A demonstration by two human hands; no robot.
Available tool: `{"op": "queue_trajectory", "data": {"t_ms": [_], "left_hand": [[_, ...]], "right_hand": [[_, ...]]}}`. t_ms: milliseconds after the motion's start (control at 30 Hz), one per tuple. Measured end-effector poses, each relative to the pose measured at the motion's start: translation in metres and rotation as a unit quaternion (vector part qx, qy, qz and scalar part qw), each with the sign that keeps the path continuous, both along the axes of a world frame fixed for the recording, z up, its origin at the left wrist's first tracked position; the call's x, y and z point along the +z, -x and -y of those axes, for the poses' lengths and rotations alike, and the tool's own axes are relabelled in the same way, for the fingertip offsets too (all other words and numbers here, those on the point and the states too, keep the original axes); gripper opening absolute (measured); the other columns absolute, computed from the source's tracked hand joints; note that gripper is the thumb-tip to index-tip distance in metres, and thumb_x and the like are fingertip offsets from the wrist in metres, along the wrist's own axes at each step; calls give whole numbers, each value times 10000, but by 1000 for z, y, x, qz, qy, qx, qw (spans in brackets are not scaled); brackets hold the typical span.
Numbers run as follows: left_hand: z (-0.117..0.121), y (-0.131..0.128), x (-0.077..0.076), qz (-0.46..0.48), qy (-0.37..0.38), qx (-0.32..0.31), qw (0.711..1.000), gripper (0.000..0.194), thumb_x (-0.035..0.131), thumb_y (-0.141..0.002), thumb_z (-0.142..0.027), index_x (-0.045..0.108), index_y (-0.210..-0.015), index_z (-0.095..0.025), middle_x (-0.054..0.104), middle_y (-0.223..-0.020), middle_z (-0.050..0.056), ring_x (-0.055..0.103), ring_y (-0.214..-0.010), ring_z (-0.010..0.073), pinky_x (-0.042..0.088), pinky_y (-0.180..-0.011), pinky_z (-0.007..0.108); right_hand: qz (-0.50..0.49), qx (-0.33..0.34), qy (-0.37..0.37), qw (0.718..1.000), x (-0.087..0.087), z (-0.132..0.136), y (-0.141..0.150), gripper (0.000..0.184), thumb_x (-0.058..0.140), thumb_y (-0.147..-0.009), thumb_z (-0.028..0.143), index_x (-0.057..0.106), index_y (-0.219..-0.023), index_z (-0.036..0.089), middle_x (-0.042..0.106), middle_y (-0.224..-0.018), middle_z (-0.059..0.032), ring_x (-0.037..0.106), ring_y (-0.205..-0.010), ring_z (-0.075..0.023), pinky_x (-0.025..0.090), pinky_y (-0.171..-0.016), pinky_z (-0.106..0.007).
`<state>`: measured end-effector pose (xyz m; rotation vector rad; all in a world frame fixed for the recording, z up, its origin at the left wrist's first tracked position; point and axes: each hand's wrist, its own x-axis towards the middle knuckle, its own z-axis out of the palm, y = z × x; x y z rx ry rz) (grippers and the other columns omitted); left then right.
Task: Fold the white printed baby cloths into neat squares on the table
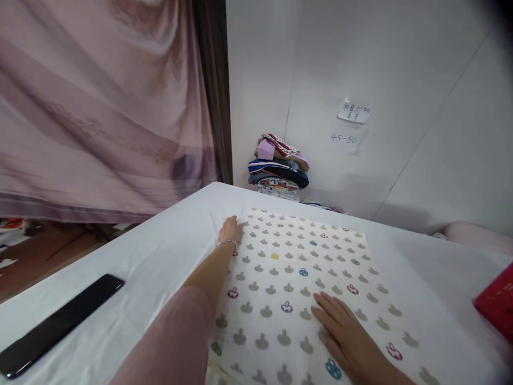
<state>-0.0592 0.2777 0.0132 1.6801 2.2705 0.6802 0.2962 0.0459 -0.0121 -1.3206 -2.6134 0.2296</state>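
Observation:
A cream cloth (294,291) printed with grey and coloured mushroom shapes lies spread on a white-covered table. My left hand (231,230), a thin bracelet at its wrist, is at the cloth's left edge near the far corner. Its fingers look curled in at that edge, and their tips are hidden. Nearer to me, my right hand (344,331) rests palm down on the cloth, right of its middle, with fingers stretched out.
A black phone-like slab (60,326) lies on the table (160,262) at left. Folded fabrics (278,166) are piled beyond the far edge, by a wall with paper notes (353,112). A pink curtain (100,107) hangs at left. Something red (497,302) sits at the right edge.

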Motion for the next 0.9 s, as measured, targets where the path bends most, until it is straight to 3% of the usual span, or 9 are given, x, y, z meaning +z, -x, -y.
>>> {"op": "queue_trajectory", "data": {"t_ms": [67, 167, 267, 400, 500, 633, 800, 900], "left_hand": [[3, -12, 1, -43, -40, -43, 997, 431, 453, -857, -344, 452, -1253, -171, 454, -1341, 141, 421, -1232, 262, 345, -988, 377], [8, -33, 0, -115, -87, -172, 974, 442, 432, -874, -365, 449, -1274, -176, 401, -1402, 117, 337, -1297, 242, 271, -1057, 389], [14, -50, -8, -142, -46, -283, 947, 455, 393, -889, -419, 449, -1289, -208, 370, -1435, 83, 273, -1339, 232, 198, -1095, 423], [15, -56, -17, -138, 0, -304, 943, 519, 339, -888, -498, 421, -1322, -226, 319, -1466, 66, 222, -1363, 243, 162, -1098, 463], [15, -56, -18, -134, -10, -292, 947, 504, 346, -887, -493, 429, -1315, -242, 315, -1468, 62, 212, -1368, 236, 151, -1102, 455], [30, -56, -18, -125, -20, -252, 960, 520, 342, -891, -492, 423, -1326, -218, 303, -1470, 96, 211, -1368, 254, 182, -1091, 461], [63, -56, -24, -147, -29, -339, 929, 595, 312, -873, -585, 409, -1348, -241, 272, -1486, 66, 196, -1372, 269, 142, -1105, 482], [71, -57, -24, -153, -30, -336, 929, 599, 277, -880, -586, 399, -1358, -247, 273, -1486, 63, 196, -1372, 273, 139, -1105, 489]], "right_hand": [[-4, 0, 10, 1000, 1, 0, 1, 486, 398, -924, 387, 328, -1400, 321, 258, -1479, -5, 258, -1352, -245, 276, -1095, -466], [-22, 2, 20, 1000, 3, 0, 0, 482, 400, -923, 378, 336, -1397, 318, 259, -1482, -13, 248, -1356, -250, 256, -1100, -477], [-35, 10, 41, 998, 6, -5, -3, 465, 401, -921, 384, 372, -1380, 315, 293, -1472, -25, 266, -1349, -249, 263, -1093, -481], [-44, -6, 41, 998, 8, -28, -4, 465, 373, -928, 400, 366, -1384, 305, 300, -1472, -31, 265, -1349, -232, 234, -1099, -476], [-59, -33, 33, 997, 7, -62, 0, 490, 363, -924, 424, 354, -1393, 284, 299, -1474, -33, 258, -1352, -229, 222, -1103, -453], [-77, -85, 19, 993, 15, -125, 15, 422, 328, -926, 370, 516, -1274, 224, 450, -1381, -47, 360, -1292, -212, 278, -1073, -391], [-43, -173, -9, 984, 37, -208, 40, 321, 344, -900, 195, 631, -1043, 206, 599, -1187, -20, 506, -1112, -154, 364, -957, -260], [-20, -209, -7, 978, 40, -247, 57, 302, 374, -887, 165, 618, -1064, 189, 586, -1199, -36, 525, -1074, -158, 380, -902, -242]]}}
